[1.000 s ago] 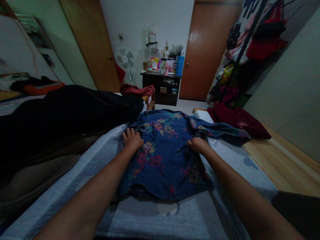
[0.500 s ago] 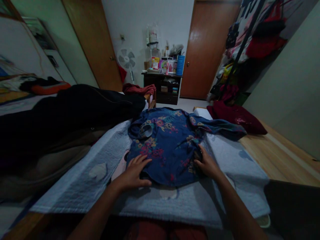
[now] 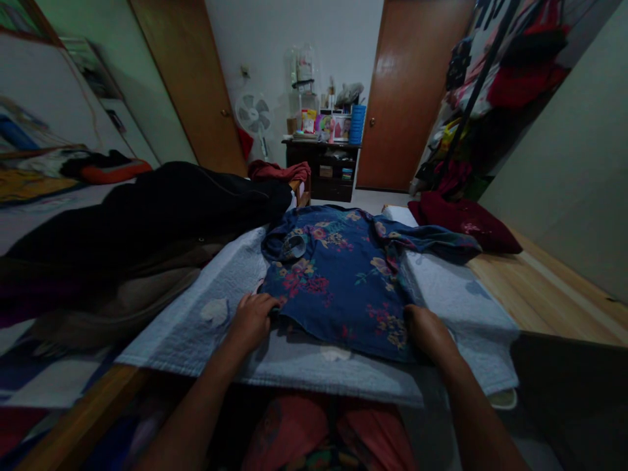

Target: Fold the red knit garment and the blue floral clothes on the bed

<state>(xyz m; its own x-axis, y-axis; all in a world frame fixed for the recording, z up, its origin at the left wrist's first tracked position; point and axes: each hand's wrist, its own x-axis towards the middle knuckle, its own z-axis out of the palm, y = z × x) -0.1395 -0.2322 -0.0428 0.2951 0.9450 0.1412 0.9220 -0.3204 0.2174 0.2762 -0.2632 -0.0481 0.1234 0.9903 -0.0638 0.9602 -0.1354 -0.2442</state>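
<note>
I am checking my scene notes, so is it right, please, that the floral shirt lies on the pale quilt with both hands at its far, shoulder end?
Not quite: the head view shows the left hand and right hand at the near, hem end of the floral shirt, which does lie on the pale quilt.

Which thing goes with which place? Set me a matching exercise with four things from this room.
Things:
1. floral shirt
2. left hand
3. fan
4. blue container

Places:
A. on top of the dark cabinet
B. at the near left corner of the shirt
C. spread on the pale blue cover
D. left of the cabinet

Pairs: 1-C, 2-B, 3-D, 4-A
</note>
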